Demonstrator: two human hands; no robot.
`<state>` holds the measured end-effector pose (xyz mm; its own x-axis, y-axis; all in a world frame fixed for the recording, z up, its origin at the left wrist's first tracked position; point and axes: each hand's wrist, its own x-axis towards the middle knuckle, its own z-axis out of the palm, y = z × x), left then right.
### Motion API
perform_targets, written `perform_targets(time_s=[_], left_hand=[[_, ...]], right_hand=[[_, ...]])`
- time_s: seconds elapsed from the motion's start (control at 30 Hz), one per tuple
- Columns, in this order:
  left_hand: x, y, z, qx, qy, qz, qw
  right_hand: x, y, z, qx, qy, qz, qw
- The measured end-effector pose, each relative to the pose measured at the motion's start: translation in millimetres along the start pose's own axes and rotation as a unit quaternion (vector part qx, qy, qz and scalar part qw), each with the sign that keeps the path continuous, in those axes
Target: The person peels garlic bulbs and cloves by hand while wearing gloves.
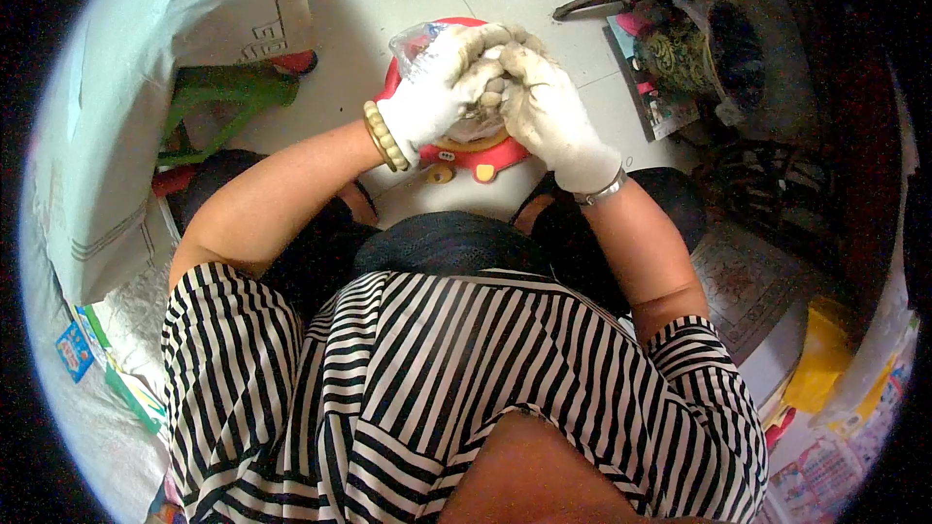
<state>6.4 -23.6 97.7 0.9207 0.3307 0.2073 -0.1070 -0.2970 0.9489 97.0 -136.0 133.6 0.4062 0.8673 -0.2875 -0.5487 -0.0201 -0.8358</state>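
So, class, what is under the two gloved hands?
Below the left hand and right hand, parts of a red object with a yellow edge show, with pale floor tiles around it. The hands cover much of its middle, so whatever lies there cannot be made out.

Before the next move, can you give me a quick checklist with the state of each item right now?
1. Both hands gloved: ok, left hand and right hand each wear a white glove.
2. Glove fingers clean: not ok, they look smudged.
3. Wrists bare: not ok, a bracelet is on the left and a watch on the right.
4. Hands above the red base: ok.
5. Clear plastic away from left hand: not ok, it shows right beside it.
6. Grip secure: cannot tell, the fingers hide what is between them.
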Motion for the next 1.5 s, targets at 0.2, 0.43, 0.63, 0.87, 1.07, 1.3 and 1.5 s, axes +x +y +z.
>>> perform_targets(time_s=[0.2, 0.43, 0.63, 0.87, 1.07, 1.3, 1.5], left_hand=[[2.3, 18.1, -7.8, -0.409, -0.018, -0.160, 0.898], [-1.0, 18.4, -4.8, -0.380, -0.024, -0.145, 0.913], [4.0, 12.8, -6.9, -0.307, -0.067, -0.117, 0.942], [8.0, 14.9, -14.2, -0.149, -0.074, -0.040, 0.985], [-0.7, 4.5, -12.8, -0.099, -0.093, -0.022, 0.990], [-3.2, -0.8, -13.9, -0.011, -0.165, -0.070, 0.984], [-4.3, 3.0, -15.8, 0.141, -0.146, 0.004, 0.979]], right_hand=[[3.6, -13.7, -8.8, 0.126, -0.044, 0.038, 0.990], [-0.3, -9.8, -18.9, 0.095, -0.074, 0.054, 0.991], [0.8, -12.1, -25.1, 0.049, -0.092, 0.042, 0.994], [-3.0, -22.2, -16.4, 0.062, -0.089, 0.037, 0.993], [-3.5, -19.0, -19.2, -0.031, -0.071, 0.055, 0.995], [-0.9, -12.8, -20.2, -0.024, -0.094, 0.096, 0.991], [-5.2, -16.4, -13.5, -0.169, -0.144, 0.013, 0.975]])
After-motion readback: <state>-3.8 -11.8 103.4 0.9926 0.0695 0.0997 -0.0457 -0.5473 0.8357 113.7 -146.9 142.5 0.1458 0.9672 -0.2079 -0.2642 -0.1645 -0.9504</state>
